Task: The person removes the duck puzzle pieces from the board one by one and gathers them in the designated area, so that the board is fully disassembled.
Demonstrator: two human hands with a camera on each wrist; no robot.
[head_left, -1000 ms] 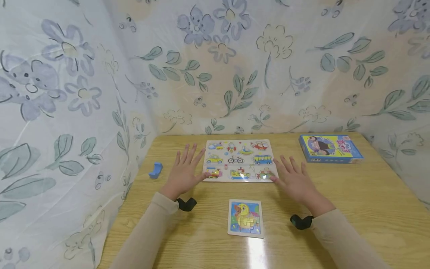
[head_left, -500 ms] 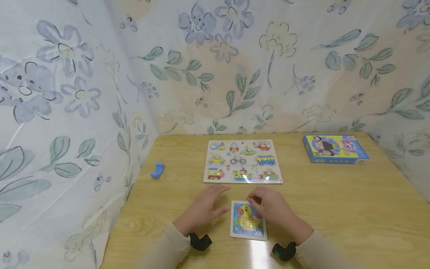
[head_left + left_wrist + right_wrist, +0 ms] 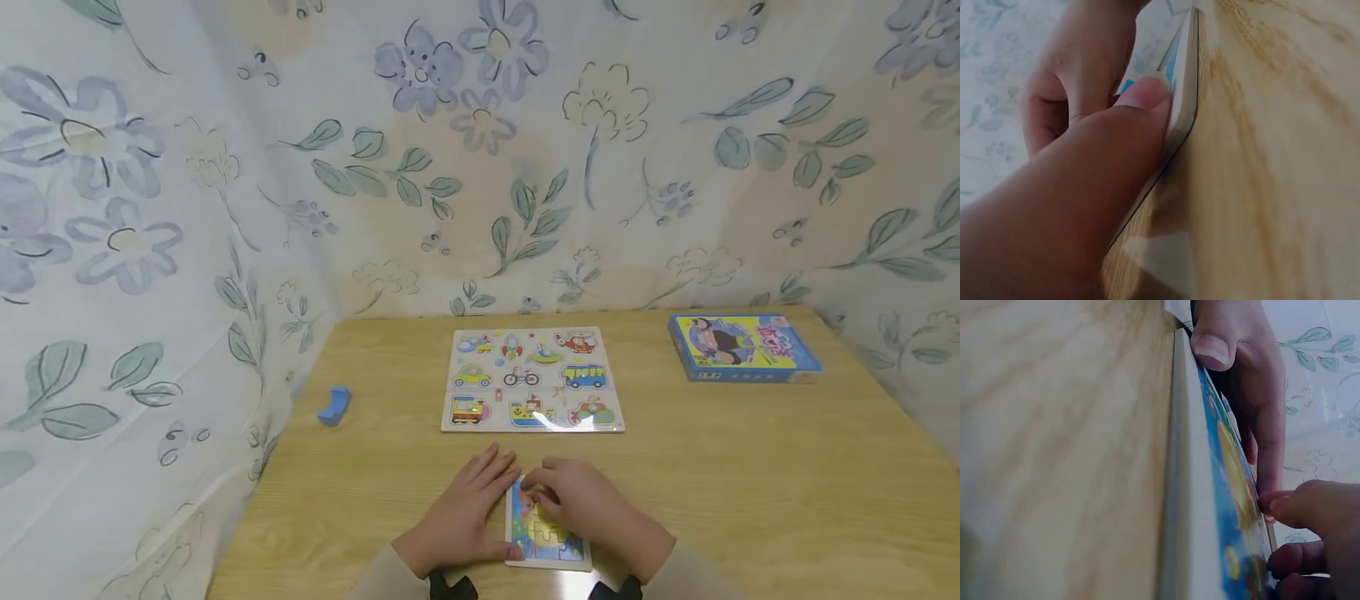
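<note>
A small square jigsaw puzzle (image 3: 551,552) with a yellow duck picture lies in its pale frame on the wooden table. My left hand (image 3: 467,518) rests along its left side, fingers mostly straight and the thumb pressing the lower-left corner. In the left wrist view that thumb (image 3: 1144,94) lies over the frame's edge. My right hand (image 3: 594,510) reaches over the upper part, its curled fingers and thumb pinching at a puzzle piece near the duck's head. Its fingertips (image 3: 1282,503) meet the picture's surface in the right wrist view. The right hand hides the puzzle's upper-right part.
Behind the hands lies a larger puzzle board (image 3: 501,362) with vehicle pictures. A blue curved block (image 3: 334,407) sits at the left of the table (image 3: 375,492). A blue and yellow box (image 3: 742,346) lies at the back right. Floral cloth (image 3: 517,183) hangs behind the table.
Both hands have drawn back from beside the large board to the duck puzzle. The left hand has come onto its left side; the right has shifted from its top edge onto the picture.
</note>
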